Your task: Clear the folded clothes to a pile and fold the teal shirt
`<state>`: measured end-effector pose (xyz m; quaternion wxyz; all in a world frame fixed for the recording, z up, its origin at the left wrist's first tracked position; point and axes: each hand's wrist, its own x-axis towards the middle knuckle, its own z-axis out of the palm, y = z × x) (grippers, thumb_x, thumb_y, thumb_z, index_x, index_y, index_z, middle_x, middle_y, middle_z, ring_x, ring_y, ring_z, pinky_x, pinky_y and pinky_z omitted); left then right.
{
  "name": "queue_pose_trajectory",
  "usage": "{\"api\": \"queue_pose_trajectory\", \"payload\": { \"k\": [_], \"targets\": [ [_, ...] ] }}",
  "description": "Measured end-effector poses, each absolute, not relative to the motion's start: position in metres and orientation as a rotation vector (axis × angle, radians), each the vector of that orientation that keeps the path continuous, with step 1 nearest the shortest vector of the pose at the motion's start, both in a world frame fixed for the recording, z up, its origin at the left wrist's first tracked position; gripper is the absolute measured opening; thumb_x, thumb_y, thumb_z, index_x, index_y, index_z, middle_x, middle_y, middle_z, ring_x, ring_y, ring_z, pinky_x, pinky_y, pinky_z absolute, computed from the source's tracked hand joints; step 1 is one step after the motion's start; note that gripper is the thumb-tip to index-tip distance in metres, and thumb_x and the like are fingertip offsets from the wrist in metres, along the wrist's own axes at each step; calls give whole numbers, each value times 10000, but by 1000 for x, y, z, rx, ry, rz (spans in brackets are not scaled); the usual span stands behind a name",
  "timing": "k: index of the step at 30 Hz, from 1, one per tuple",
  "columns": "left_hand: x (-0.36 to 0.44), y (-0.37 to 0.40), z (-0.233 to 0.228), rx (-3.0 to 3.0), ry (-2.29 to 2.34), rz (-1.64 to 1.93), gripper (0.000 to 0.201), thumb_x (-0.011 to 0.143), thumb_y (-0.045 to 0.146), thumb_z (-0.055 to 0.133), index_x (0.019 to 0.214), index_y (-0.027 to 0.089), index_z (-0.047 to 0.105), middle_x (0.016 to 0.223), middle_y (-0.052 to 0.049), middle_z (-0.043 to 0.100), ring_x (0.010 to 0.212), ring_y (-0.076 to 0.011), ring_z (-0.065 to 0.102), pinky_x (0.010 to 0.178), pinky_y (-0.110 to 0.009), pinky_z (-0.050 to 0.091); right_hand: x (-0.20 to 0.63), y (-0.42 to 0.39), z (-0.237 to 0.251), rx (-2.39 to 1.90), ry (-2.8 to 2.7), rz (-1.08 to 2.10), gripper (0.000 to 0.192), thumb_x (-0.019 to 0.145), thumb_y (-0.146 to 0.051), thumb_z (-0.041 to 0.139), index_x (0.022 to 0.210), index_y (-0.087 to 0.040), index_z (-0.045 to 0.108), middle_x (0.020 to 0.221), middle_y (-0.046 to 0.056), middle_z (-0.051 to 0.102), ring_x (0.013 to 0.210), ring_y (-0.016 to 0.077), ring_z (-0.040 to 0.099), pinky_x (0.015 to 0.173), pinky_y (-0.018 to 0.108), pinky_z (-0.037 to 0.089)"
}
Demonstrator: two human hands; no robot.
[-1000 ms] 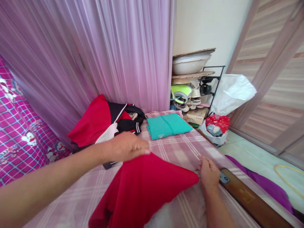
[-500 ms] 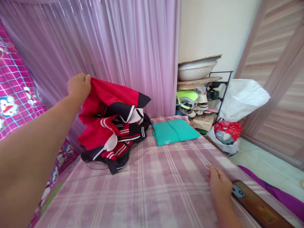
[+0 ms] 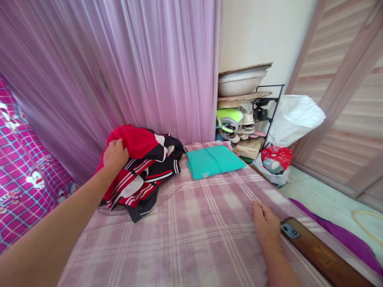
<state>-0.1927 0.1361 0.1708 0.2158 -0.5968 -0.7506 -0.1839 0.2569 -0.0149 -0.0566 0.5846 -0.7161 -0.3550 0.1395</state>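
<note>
My left hand (image 3: pixel 116 154) is closed on a red garment (image 3: pixel 136 139) with dark and white parts, at the top of a crumpled clothes pile. Below it in the pile lie clothes with red, black and white striped trim (image 3: pixel 163 172). My right hand (image 3: pixel 266 223) rests on the plaid bedspread (image 3: pixel 197 235) with its fingers lying loosely on the cloth and nothing seen in them. Right beside it is a phone in a brown case (image 3: pixel 318 249), camera side up. A folded turquoise cloth (image 3: pixel 215 160) lies flat between the clothes pile and the bed's far right edge.
Behind the bed hangs a purple curtain (image 3: pixel 155 71); pink patterned fabric (image 3: pixel 30 167) is at the left. Past the right edge stand a black shoe rack (image 3: pixel 273 107) with shoes, a pale basin (image 3: pixel 241 84), a white bag (image 3: pixel 299 117) and a red bag (image 3: pixel 277 156).
My left hand has lowered the raised part of the red garment onto the pile. The right hand stays on the bedspread near the phone. The view has shifted slightly.
</note>
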Motion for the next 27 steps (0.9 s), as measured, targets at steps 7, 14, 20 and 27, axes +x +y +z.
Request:
{"api": "queue_pose_trajectory", "payload": {
  "k": [7,14,20,27],
  "targets": [
    [-62,141,114,-2231,-1469,-510,366,929,299,457,1273,270,581,1399,-73,554,1324,-274,431,1137,-469,246,256,-14,-59,-1683,-859,321,478,731,-565,472,780,-162,724,574,40,623,583,216,552,597,312,445],
    [52,173,21,-2557,-1792,-22,345,867,416,592,1159,238,637,1242,-100,665,1174,-283,568,975,-414,400,255,-14,-60,-1646,-860,343,472,773,-558,469,776,-159,720,577,28,614,577,193,534,586,293,431],
    [56,187,20,-2615,-1821,-7,178,862,372,580,943,230,648,988,-38,724,932,-204,643,743,-288,439,253,-12,-56,-1636,-839,314,491,777,-589,458,734,-163,699,585,35,610,595,189,533,588,284,421],
    [27,170,64,-2673,-1710,-45,144,853,370,588,853,233,634,894,-28,707,878,-195,639,732,-281,432,252,-13,-58,-1624,-831,333,472,767,-568,460,754,-159,695,603,33,620,602,193,542,622,295,430]
  ]
}}
